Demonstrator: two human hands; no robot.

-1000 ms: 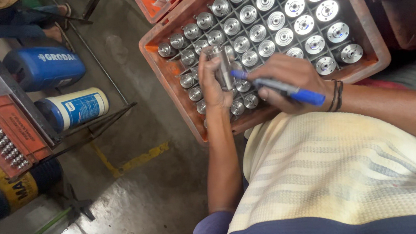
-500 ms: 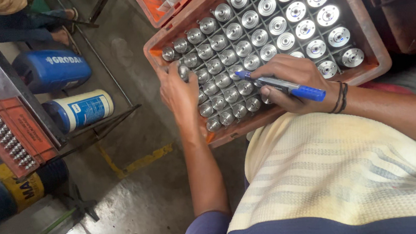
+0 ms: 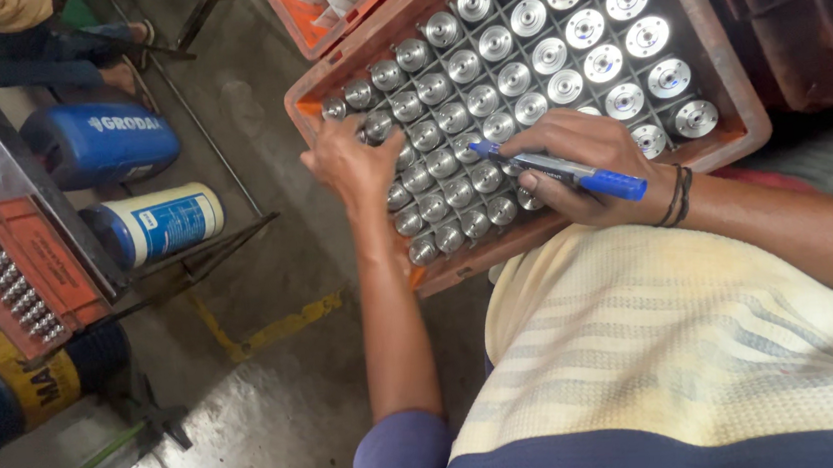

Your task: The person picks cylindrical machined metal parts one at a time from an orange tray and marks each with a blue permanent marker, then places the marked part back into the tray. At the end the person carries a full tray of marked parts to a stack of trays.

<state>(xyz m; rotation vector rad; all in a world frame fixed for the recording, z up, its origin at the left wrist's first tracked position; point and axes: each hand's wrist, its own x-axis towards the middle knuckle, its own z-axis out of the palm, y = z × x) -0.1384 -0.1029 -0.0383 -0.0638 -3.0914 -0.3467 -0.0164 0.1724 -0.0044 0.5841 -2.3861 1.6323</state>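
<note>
Right hand (image 3: 586, 164) clamped on blue marker (image 3: 562, 169), tip pointing left over metal cylinders (image 3: 485, 97) in orange crate (image 3: 729, 126). Left hand (image 3: 355, 159) resting on crate's near-left rows, fingers spread loose, holding nothing, fingertips touching cylinder tops. Cylinders upright in grid compartments, shiny round tops up. Off left: blue jug (image 3: 102, 141) lying on its side, white-and-blue bottle (image 3: 159, 223) just beside, small orange tray of pins (image 3: 23, 268).

An orange-red crate (image 3: 719, 127) is holding shiny silver metal cylinders (image 3: 485, 97). Over it, a blue marker (image 3: 572, 172) with a silver barrel is showing. Below the crate, a cream shirt (image 3: 677, 342) is showing pale stripes and a navy hem.
</note>
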